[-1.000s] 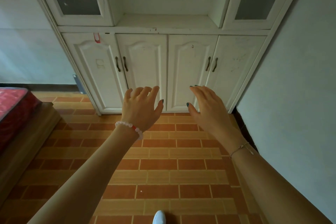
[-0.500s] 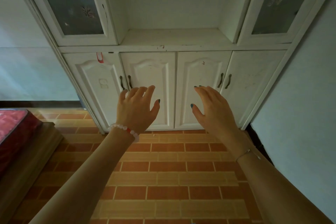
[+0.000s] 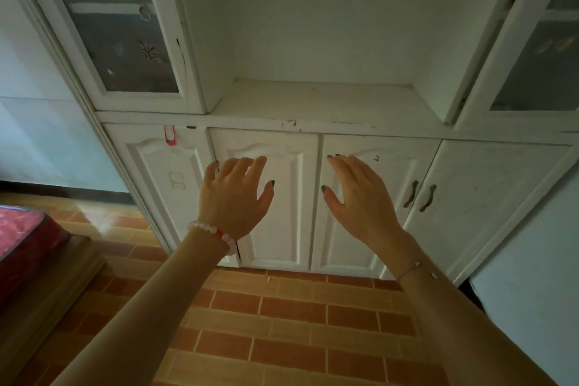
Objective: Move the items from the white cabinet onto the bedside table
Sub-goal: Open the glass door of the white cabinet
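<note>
Left hand [image 3: 233, 197], right hand [image 3: 357, 197] hovering before white cabinet [image 3: 313, 127], fingers spread, gripping nothing. Lower doors [image 3: 288, 229] closed, items not showing. Upright door handles [image 3: 419, 197] lying just right of right hand, which is nearer.

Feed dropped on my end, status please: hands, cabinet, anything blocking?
Left hand open, empty. Right hand open, empty. White cabinet lower doors shut, items not seen. Nothing between hands and doors.
</note>
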A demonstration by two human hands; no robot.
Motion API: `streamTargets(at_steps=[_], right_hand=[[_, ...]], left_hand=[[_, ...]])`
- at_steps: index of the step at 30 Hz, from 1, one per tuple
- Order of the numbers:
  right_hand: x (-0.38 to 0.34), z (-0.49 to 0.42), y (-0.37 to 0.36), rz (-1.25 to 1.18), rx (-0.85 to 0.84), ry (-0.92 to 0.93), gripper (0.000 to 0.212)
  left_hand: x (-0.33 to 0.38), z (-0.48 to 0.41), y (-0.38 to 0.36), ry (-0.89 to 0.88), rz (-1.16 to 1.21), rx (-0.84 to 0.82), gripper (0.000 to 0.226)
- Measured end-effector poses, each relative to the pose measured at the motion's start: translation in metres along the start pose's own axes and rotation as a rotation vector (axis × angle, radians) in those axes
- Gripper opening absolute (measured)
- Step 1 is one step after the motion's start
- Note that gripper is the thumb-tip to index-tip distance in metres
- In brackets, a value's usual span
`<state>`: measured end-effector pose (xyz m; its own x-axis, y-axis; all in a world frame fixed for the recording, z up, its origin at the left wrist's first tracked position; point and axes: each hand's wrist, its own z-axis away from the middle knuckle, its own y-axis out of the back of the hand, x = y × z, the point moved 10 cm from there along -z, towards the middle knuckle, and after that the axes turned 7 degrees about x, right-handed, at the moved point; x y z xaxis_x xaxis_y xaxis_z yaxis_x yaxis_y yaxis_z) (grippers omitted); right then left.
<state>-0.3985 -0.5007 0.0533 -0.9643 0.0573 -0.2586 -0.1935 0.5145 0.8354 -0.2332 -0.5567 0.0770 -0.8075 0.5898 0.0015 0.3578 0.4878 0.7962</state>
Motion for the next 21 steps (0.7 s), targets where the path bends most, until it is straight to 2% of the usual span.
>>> streamTargets(at_steps=[10, 21], right_hand=[[0.004, -0.128, -0.026, -0.067, 0.049, 0.152, 0.057], [-0.035, -0.231, -0.069, -0.085, 0.103, 0.245, 0.062]], left_hand=[[-0.046, -0.097, -0.027, 0.106, -0.116, 0.056, 0.051], [-0.128, -0.162, -0.042, 0.188, -0.160, 0.126, 0.052]])
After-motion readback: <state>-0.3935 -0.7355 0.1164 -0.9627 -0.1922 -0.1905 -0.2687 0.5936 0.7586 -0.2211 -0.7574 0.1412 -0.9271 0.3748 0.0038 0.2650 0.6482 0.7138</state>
